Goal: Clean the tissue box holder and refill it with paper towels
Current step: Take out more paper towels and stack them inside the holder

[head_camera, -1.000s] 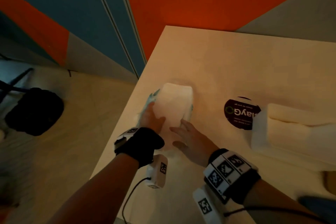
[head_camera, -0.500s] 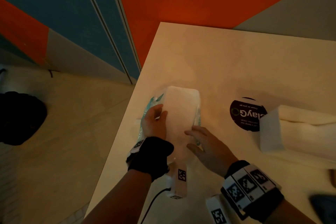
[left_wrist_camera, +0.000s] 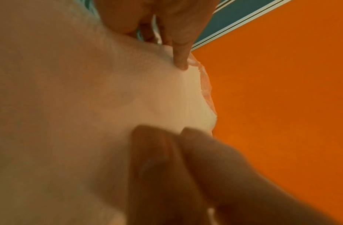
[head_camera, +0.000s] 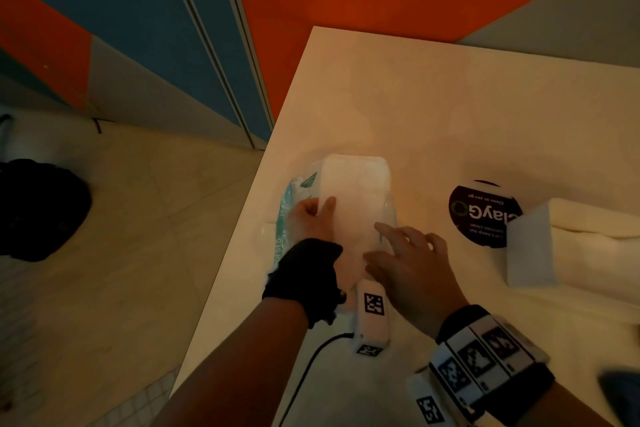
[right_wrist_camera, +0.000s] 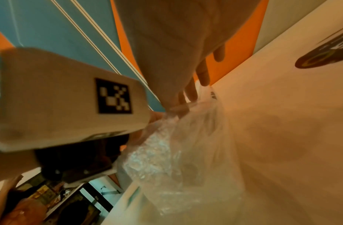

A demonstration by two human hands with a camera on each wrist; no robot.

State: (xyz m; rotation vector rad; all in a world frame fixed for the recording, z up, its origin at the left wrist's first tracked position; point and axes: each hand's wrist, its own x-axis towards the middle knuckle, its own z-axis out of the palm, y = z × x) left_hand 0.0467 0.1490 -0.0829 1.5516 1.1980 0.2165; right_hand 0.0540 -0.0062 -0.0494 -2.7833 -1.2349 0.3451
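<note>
A white stack of paper towels (head_camera: 353, 198) lies near the table's left edge, half out of a clear plastic wrapper (head_camera: 287, 198) with teal print. My left hand (head_camera: 311, 222) grips the stack's left side, thumb on top. In the left wrist view the stack (left_wrist_camera: 90, 106) fills the frame, a fingertip on its edge. My right hand (head_camera: 405, 250) lies with straight, spread fingers against the stack's right side. In the right wrist view its fingertips (right_wrist_camera: 191, 91) touch the crinkled wrapper (right_wrist_camera: 186, 152). The white tissue box holder (head_camera: 530, 246) stands at the right.
A round dark sticker (head_camera: 481, 215) sits on the pale table (head_camera: 450, 114) between the stack and the holder. The table's left edge runs just beside my left hand, over a tiled floor with a black bag (head_camera: 38, 208). Orange and blue walls stand behind.
My left hand has slid further along the stack's left side, its thumb now on top. The right hand has closed in on the stack's right side, fingers spread.
</note>
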